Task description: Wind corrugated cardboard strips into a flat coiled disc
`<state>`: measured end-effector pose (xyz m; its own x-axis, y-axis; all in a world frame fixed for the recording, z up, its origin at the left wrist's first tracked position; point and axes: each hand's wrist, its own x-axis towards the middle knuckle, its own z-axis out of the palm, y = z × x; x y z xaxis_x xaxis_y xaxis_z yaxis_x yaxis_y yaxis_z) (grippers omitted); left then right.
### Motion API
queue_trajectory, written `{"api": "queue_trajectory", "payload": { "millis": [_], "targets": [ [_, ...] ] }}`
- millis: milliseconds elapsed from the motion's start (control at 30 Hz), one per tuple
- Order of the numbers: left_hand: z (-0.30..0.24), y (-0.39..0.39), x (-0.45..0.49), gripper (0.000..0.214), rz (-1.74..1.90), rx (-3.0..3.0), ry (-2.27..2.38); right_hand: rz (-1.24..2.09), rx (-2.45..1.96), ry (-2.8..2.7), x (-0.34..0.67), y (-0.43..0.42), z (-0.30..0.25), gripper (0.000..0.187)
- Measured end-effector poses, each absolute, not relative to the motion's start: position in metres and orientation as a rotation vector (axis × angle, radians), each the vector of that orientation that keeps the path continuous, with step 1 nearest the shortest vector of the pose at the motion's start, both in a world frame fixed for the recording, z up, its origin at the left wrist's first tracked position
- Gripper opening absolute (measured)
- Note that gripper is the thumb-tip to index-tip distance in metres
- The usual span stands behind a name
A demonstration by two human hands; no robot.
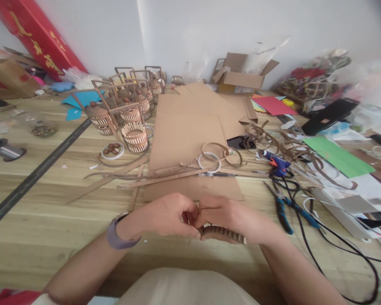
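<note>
One brown strip, ribbed in dark and pale bands and slightly arched, sits around five o'clock in the view, above the surface. The left hand has its fingers pinched narrow at the strip's nine-o'clock end; the right hand holds it in curled fingers. At ten o'clock, a red panel bears gold characters; at one, a cardboard box has a pale label, too small to read.
</note>
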<state>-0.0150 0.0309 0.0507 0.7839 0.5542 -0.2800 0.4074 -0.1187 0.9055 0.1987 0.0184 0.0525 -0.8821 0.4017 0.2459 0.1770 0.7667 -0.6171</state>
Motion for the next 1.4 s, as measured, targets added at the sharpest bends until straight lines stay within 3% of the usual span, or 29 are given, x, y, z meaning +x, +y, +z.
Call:
{"api": "queue_trajectory", "payload": {
  "millis": [233, 567, 633, 900, 1200, 1400],
  "targets": [
    [0.049, 0.03, -0.012, 0.015, 0.263, 1.527, 0.741, 0.844, -0.494, -2.517, 0.202, 0.019, 0.054, 0.021],
    [0.032, -0.001, -0.002, 0.046, 0.688, 0.983, 0.734, 0.692, -0.642, -2.163, 0.203, 0.007, 0.041, 0.014],
    [0.03, -0.007, -0.002, 0.047, 0.731, 0.94, 0.753, 0.6, -0.597, -2.153, 0.199, 0.002, 0.04, 0.005],
    [0.023, -0.016, -0.001, 0.042, 0.869, 0.781, 0.826, 0.273, -0.633, -2.209, 0.184, -0.017, 0.034, 0.016],
    [0.029, -0.018, -0.013, 0.049, 0.725, 1.214, 0.878, 0.412, -0.664, -2.136, 0.189, -0.024, 0.041, 0.013],
    [0.04, -0.015, -0.021, 0.035, 0.647, 1.579, 0.832, 0.617, -0.648, -2.033, 0.187, -0.016, 0.042, 0.005]
  ]
}}
